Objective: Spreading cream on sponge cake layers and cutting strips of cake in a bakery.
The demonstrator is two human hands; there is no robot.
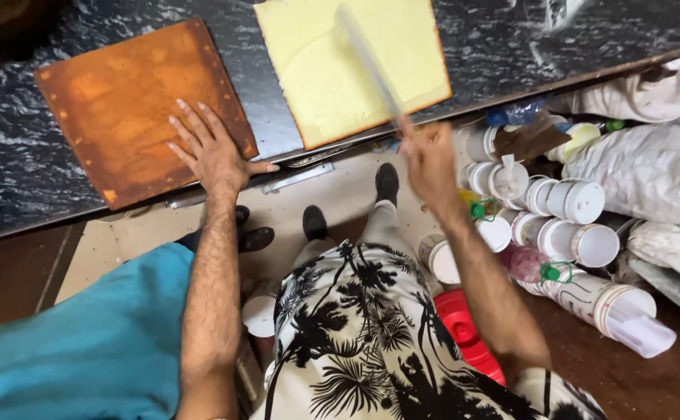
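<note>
My left hand (pixel 214 148) lies flat, fingers spread, on the near right part of a brown-crusted square cake slab (pixel 122 101) on the dark marbled counter (pixel 495 47). My right hand (pixel 427 155) grips the handle of a long knife (pixel 367 58), blurred with motion. Its blade reaches up over a pale yellow square cake slab (pixel 355 70) lying to the right of the brown one.
Several white lidded tubs (pixel 581 202) lie stacked on the floor at the right, beside white sacks (pixel 651 163) and a red lid (pixel 464 330). A person in a teal garment (pixel 99 342) stands close on the left. Black shoes (pixel 386 183) show below the counter edge.
</note>
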